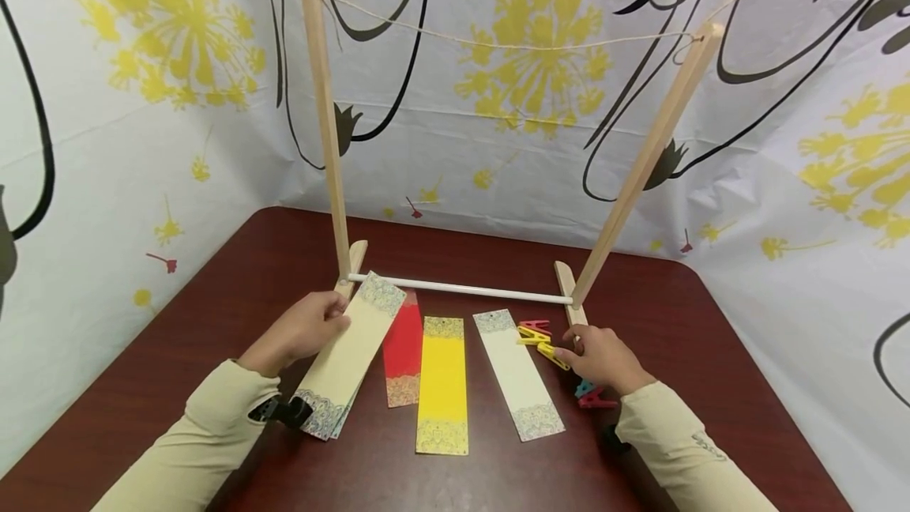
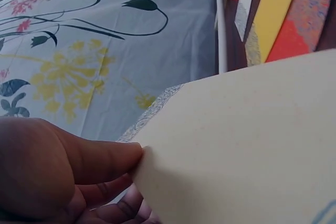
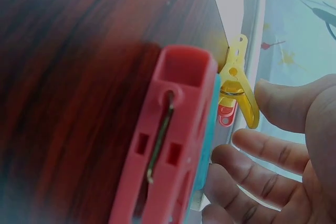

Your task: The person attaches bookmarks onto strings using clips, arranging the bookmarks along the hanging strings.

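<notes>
My left hand (image 1: 309, 326) pinches the long edge of a cream card (image 1: 359, 342) with patterned ends, thumb on its face in the left wrist view. A pale bluish card (image 1: 348, 416) peeks out from beneath it. At the right, my right hand (image 1: 604, 355) reaches over the clothespins with its fingers spread and loosely bent. Its thumb tip is right by the handle of a yellow clothespin (image 3: 239, 87). Another yellow clothespin (image 1: 533, 336) and a red one (image 1: 535, 325) lie beyond, while teal (image 1: 586, 388) and red (image 1: 597, 399) clothespins sit under the palm side.
A red card (image 1: 403, 354), a yellow card (image 1: 442, 385) and a white card (image 1: 520, 376) lie on the dark table (image 1: 341, 480). Behind them stands a wooden frame (image 1: 650, 152) with a string (image 1: 512, 47) across its top and a white rod (image 1: 462, 288) low down.
</notes>
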Motion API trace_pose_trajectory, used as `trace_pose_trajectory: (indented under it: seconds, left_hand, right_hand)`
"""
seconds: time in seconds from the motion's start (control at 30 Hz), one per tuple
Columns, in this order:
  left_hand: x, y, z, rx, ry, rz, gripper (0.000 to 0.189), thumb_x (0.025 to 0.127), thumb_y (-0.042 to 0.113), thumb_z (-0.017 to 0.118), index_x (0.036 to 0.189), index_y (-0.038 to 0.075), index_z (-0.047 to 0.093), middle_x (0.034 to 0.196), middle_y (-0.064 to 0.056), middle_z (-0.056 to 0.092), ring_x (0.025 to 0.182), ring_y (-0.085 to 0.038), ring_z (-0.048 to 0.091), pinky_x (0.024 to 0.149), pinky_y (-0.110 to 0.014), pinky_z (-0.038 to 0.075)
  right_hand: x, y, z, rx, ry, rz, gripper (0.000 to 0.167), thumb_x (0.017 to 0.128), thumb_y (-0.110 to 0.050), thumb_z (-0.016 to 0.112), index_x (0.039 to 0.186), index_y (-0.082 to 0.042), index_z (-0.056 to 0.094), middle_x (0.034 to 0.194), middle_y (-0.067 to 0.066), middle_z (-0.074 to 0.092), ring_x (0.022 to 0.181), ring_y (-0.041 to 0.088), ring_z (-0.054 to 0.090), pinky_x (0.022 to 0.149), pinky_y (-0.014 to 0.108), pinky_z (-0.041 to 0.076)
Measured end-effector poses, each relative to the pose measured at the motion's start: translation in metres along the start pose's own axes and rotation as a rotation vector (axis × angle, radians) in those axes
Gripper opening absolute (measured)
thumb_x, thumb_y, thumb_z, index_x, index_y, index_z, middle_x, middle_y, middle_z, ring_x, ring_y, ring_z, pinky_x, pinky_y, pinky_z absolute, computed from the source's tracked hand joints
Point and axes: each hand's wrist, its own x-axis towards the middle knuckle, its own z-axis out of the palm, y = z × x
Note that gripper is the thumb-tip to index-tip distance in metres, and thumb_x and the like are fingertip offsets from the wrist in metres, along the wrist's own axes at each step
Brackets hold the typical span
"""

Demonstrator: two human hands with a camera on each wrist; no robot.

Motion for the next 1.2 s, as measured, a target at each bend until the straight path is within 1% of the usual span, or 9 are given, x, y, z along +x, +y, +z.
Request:
trace_pose_trajectory:
  seconds: [0.1,0.2,0.33,0.43,0.63,0.77,0.9,1.03,1.2]
  left_hand:
    - [0.003,0.007,-0.004,-0.017,0.012,0.017,0.017,0.092,0.003,0.055,0.105,-0.007,0.061,0.088,-0.010,0.058,0.083,-0.022,0.053,0.072,-0.034,0.046]
    - [0.008,0.016,-0.008,-0.031,0.043,0.055,0.018,0.092,0.002,0.056,0.107,-0.007,0.061,0.090,-0.010,0.059,0.085,-0.024,0.053,0.074,-0.035,0.045]
    - [0.014,0.026,-0.016,-0.052,0.086,0.097,0.019,0.093,0.003,0.057,0.109,-0.007,0.062,0.091,-0.012,0.060,0.086,-0.025,0.053,0.073,-0.035,0.044]
    - [0.019,0.033,-0.021,-0.069,0.114,0.107,0.020,0.094,0.004,0.057,0.111,-0.006,0.062,0.093,-0.013,0.060,0.086,-0.026,0.053,0.072,-0.035,0.045]
    - [0.031,0.046,-0.029,-0.098,0.147,0.120,0.020,0.097,0.007,0.056,0.113,-0.005,0.061,0.097,-0.016,0.060,0.088,-0.028,0.053,0.073,-0.036,0.045]
    - [0.038,0.054,-0.034,-0.106,0.168,0.146,0.021,0.097,0.008,0.056,0.113,-0.005,0.061,0.099,-0.017,0.060,0.089,-0.029,0.055,0.074,-0.038,0.046]
    - [0.043,0.060,-0.039,-0.115,0.177,0.152,0.022,0.098,0.008,0.055,0.114,-0.005,0.061,0.101,-0.018,0.060,0.092,-0.030,0.056,0.077,-0.040,0.046]
    - [0.045,0.068,-0.045,-0.103,0.165,0.149,0.024,0.099,0.010,0.054,0.117,-0.005,0.060,0.103,-0.018,0.059,0.096,-0.030,0.056,0.080,-0.041,0.045]
    - [0.049,0.079,-0.055,-0.114,0.173,0.166,0.025,0.098,0.010,0.055,0.116,-0.006,0.059,0.102,-0.018,0.058,0.093,-0.029,0.054,0.079,-0.039,0.043]
  right_hand:
    - [0.001,0.001,-0.001,-0.001,-0.005,0.001,0.030,0.090,-0.031,0.069,0.105,-0.006,0.067,0.079,0.002,0.061,0.063,0.013,0.055,0.054,0.033,0.047]
    - [0.002,0.001,-0.001,-0.003,-0.007,0.001,0.029,0.090,-0.031,0.069,0.104,-0.006,0.067,0.082,0.004,0.063,0.066,0.013,0.057,0.057,0.034,0.049]
    - [0.002,0.001,-0.002,-0.001,-0.016,-0.007,0.028,0.090,-0.031,0.069,0.102,-0.006,0.067,0.085,0.006,0.065,0.069,0.014,0.059,0.060,0.036,0.051]
    - [0.002,0.001,-0.002,-0.003,-0.022,-0.007,0.027,0.090,-0.031,0.069,0.100,-0.006,0.067,0.086,0.007,0.066,0.069,0.015,0.060,0.062,0.038,0.052]
    - [-0.001,0.002,-0.001,-0.011,-0.031,-0.004,0.025,0.090,-0.029,0.070,0.099,-0.006,0.068,0.086,0.006,0.066,0.070,0.015,0.060,0.063,0.039,0.052]
    - [-0.001,0.002,0.000,-0.007,-0.024,-0.014,0.022,0.090,-0.028,0.070,0.098,-0.007,0.069,0.085,0.006,0.067,0.069,0.014,0.060,0.062,0.038,0.052]
    - [-0.001,0.001,-0.001,-0.005,-0.023,-0.021,0.019,0.090,-0.027,0.070,0.096,-0.009,0.069,0.084,0.004,0.066,0.068,0.013,0.059,0.061,0.035,0.051]
    - [-0.002,0.000,-0.002,0.004,-0.029,-0.025,0.017,0.090,-0.026,0.070,0.094,-0.010,0.068,0.083,0.003,0.065,0.067,0.012,0.058,0.059,0.034,0.050]
    - [-0.002,-0.003,-0.003,0.013,-0.021,-0.046,0.015,0.091,-0.025,0.069,0.092,-0.010,0.068,0.081,0.002,0.065,0.067,0.012,0.058,0.058,0.033,0.049]
